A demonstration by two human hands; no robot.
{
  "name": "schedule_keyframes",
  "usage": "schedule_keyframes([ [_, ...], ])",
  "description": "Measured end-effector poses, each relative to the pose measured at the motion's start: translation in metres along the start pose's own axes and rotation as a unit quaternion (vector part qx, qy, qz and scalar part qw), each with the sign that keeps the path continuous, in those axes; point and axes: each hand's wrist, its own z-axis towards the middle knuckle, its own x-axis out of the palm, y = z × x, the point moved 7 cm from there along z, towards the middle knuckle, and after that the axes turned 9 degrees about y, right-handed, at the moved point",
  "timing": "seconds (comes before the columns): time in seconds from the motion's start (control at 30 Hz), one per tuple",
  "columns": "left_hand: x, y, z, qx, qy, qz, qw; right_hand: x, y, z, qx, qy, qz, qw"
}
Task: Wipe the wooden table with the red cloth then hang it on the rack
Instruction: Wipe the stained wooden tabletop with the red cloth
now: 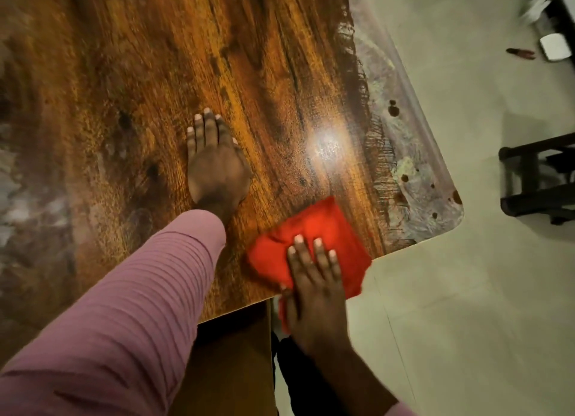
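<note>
The right hand (314, 288) lies flat on the cloth (317, 225), fingers straight and slightly spread, pressing it onto the table (140, 73) at its near edge, close to the right corner. Part of the cloth hangs over that edge. The left hand (214, 163) rests flat on bare wood further in, fingers straight and close together, as a brace. To wipe well, I judge the overhang should come back onto the wood. Long overlapping strokes under even pressure should follow, with the left hand lifted out of each lane first. The rack is not in view.
</note>
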Motion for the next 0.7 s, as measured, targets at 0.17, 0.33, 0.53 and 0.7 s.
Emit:
schedule_keyframes([
  [0.17, 0.0, 0.0, 0.0, 0.005, 0.003, -0.005, 1.0, -0.002, -0.019, -0.008, -0.097, 0.027, -0.076, 0.992],
  [0.33, 0.0, 0.001, -0.001, 0.007, 0.007, 0.005, 1.0, -0.03, -0.083, -0.003, 0.01, -0.012, -0.048, 0.999],
  [0.53, -0.001, -0.002, -0.003, 0.003, -0.002, 0.0, 1.0, 0.003, 0.004, -0.018, -0.021, -0.001, 0.001, 1.0],
  [0.7, -0.002, -0.002, -0.002, 0.014, -0.004, -0.008, 1.0, -0.004, -0.03, -0.018, -0.083, 0.025, -0.061, 0.994],
])
